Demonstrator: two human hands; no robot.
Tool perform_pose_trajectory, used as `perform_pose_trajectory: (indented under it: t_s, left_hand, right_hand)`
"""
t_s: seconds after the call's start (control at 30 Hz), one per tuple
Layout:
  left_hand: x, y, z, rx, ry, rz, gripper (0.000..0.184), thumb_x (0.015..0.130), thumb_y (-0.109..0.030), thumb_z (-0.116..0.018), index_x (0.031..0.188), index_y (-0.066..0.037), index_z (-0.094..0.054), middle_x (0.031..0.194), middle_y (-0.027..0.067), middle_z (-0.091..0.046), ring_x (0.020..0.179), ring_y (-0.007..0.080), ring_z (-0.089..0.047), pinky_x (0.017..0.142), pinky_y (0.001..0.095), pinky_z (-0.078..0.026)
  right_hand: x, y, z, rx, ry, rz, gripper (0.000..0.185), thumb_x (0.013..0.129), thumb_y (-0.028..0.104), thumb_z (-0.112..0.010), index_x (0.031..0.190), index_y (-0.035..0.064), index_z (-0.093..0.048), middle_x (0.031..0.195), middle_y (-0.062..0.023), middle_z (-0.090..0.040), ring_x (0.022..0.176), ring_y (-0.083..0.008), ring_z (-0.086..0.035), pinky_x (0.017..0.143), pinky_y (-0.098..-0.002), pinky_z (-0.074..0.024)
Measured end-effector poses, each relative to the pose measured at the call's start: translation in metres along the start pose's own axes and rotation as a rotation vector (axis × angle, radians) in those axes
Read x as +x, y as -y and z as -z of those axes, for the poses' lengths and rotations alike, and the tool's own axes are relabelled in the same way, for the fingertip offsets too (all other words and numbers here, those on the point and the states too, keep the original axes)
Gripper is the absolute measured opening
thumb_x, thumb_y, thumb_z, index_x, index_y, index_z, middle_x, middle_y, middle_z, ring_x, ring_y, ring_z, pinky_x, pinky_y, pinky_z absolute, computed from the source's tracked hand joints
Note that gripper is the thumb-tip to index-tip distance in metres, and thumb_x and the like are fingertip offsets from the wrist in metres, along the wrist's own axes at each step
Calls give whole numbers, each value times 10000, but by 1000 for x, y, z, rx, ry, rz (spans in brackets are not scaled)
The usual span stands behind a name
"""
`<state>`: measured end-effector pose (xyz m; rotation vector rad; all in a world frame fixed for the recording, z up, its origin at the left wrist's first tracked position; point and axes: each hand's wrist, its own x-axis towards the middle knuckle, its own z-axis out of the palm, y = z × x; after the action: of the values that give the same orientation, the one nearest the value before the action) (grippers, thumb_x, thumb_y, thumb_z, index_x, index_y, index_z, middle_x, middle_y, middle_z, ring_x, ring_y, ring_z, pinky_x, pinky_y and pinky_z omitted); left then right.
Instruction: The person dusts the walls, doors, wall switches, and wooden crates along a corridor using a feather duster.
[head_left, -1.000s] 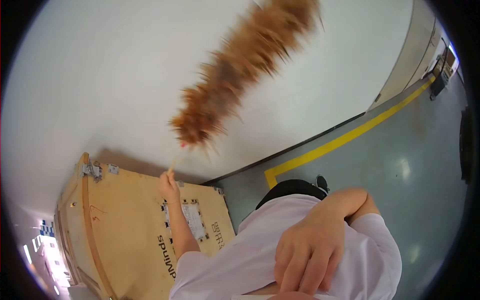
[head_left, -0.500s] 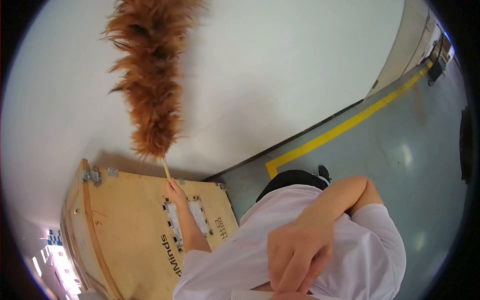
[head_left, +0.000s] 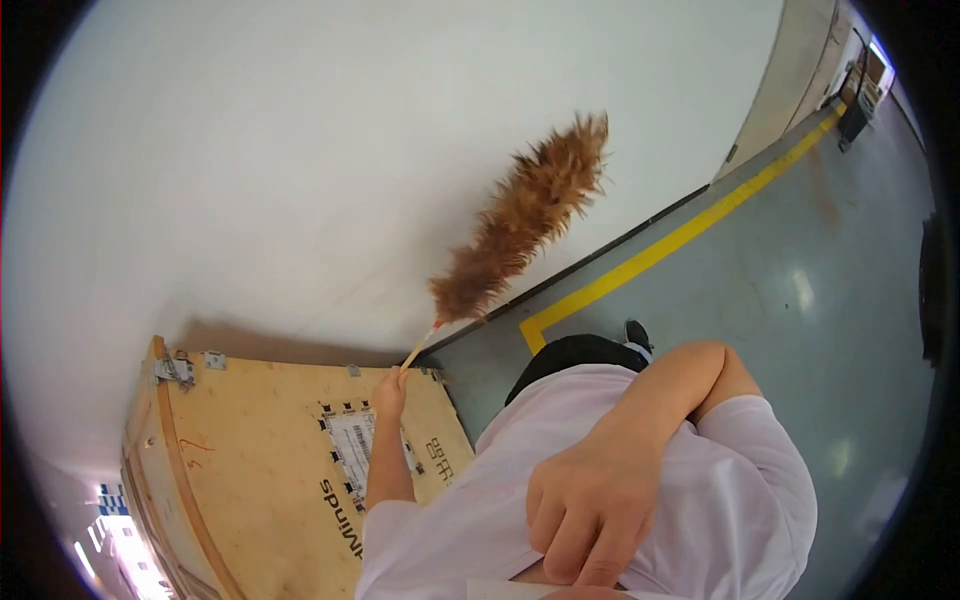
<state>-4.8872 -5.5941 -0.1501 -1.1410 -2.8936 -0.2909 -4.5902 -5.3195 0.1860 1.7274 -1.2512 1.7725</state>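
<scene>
The brown feather duster (head_left: 525, 225) had swung toward the dark baseboard (head_left: 650, 222), so it was before the lower white wall (head_left: 300, 150). The left hand (head_left: 389, 393) gripped its thin pale handle (head_left: 416, 352); the right hand (head_left: 595, 495) was curled at the white shirt (head_left: 740, 490), its hold unclear.

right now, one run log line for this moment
left hand: gripping feather duster | duster: by white wall | right hand: at shirt front | wooden crate: beside wall
</scene>
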Motion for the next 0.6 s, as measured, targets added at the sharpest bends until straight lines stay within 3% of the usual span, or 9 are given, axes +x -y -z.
perform_pose_trajectory:
  t_s: [0.1,0.2,0.3,0.47,0.6]
  left_hand:
    - [23,-19,13,53,-19,-109,274,846,-319,-479,764,-58,-500,665,138,-558,619,355,-546,524,442,-418]
    - [53,-48,40,128,-157,-202,231,844,-271,-505,756,-58,-499,627,153,-533,565,347,-526,485,408,-395]
    - [92,-80,63,1,-324,-176,228,847,-285,-497,788,-67,-524,647,126,-550,569,326,-536,481,407,-406]
    - [154,-149,75,-269,-336,-184,218,861,-273,-484,814,-62,-508,595,156,-522,529,348,-501,463,403,-377]
    - [179,-168,30,-215,-181,-251,251,880,-301,-436,810,-63,-477,590,179,-520,543,371,-505,477,425,-384]
  right_hand:
    - [-6,-6,-16,117,-88,-3,247,828,152,-566,989,-35,-555,731,-104,-566,553,-234,-532,447,-310,-400]
    - [-7,-3,-20,121,-142,-16,264,831,160,-561,996,-46,-547,723,-108,-561,551,-240,-528,449,-312,-400]
    - [-12,1,-22,57,-148,-17,264,834,166,-557,993,-44,-546,722,-112,-557,560,-245,-528,455,-314,-402]
    - [-11,11,-20,-51,-112,-6,217,848,183,-534,953,-6,-558,737,-104,-540,592,-248,-528,481,-315,-409]
    - [-16,17,-23,-243,-89,-20,206,870,226,-487,877,34,-561,731,-83,-518,580,-232,-511,479,-309,-403]
